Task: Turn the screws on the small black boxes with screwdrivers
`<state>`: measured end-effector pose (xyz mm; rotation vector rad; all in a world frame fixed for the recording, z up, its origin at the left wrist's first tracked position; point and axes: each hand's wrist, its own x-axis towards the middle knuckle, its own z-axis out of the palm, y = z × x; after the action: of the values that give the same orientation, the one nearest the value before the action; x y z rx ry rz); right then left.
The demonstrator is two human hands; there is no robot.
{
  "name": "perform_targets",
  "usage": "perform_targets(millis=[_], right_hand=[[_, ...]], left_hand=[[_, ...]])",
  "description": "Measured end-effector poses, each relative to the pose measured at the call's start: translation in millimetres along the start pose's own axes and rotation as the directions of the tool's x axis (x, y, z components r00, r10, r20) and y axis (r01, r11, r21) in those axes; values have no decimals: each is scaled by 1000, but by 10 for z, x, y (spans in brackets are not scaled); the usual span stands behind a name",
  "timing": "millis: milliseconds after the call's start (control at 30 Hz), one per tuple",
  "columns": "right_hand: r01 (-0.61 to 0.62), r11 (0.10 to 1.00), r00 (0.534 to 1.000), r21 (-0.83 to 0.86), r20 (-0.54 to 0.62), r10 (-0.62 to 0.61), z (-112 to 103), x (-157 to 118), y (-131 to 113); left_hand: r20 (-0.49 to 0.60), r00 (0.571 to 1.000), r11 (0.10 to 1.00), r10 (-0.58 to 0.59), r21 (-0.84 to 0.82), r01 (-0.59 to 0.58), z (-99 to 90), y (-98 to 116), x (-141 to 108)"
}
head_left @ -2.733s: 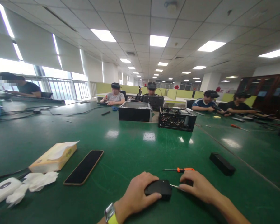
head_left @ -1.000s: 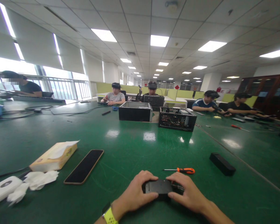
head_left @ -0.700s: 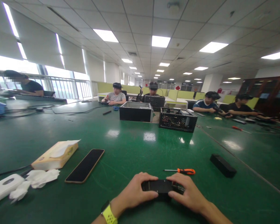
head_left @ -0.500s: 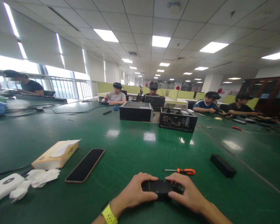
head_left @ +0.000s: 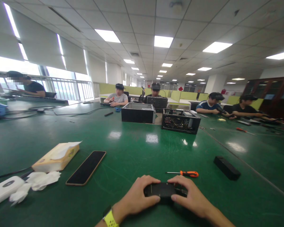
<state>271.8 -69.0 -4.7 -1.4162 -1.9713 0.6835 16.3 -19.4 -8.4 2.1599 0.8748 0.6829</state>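
Note:
A small black box-shaped device [head_left: 162,190] rests on the green table [head_left: 123,148] close in front of me. My left hand [head_left: 142,193] grips its left end, thumb on the near side and fingers on the far side. On the right end, my right hand [head_left: 189,194] holds it the same way. Something partly see-through or shiny shows under the right palm; I cannot make out what. Just beyond my right hand lies a screwdriver [head_left: 189,174] with an orange and black handle, its shaft pointing left.
To the left are a phone [head_left: 86,168], a tissue pack [head_left: 58,156], crumpled tissues [head_left: 42,181] and a white device [head_left: 6,190]. A black block [head_left: 226,168] lies right. Two open computer cases [head_left: 138,113] stand farther back. Several people sit around the table.
My hands and the black device have stayed almost still. Across the table, the person in grey has shifted their hands slightly, and the person at far left has moved a little right.

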Motion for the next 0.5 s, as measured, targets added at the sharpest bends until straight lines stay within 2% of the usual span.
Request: perform_targets(millis=[233,500], right_hand=[[-42,995,999,87,32,39,-18,19,-23],[-16,1000,1000,-16,26,17,-64,5,-80]], left_hand=[[-50,999,1000,11,9,-10,24,66,12],[-86,992,996,87,31,-84,29,85,46]])
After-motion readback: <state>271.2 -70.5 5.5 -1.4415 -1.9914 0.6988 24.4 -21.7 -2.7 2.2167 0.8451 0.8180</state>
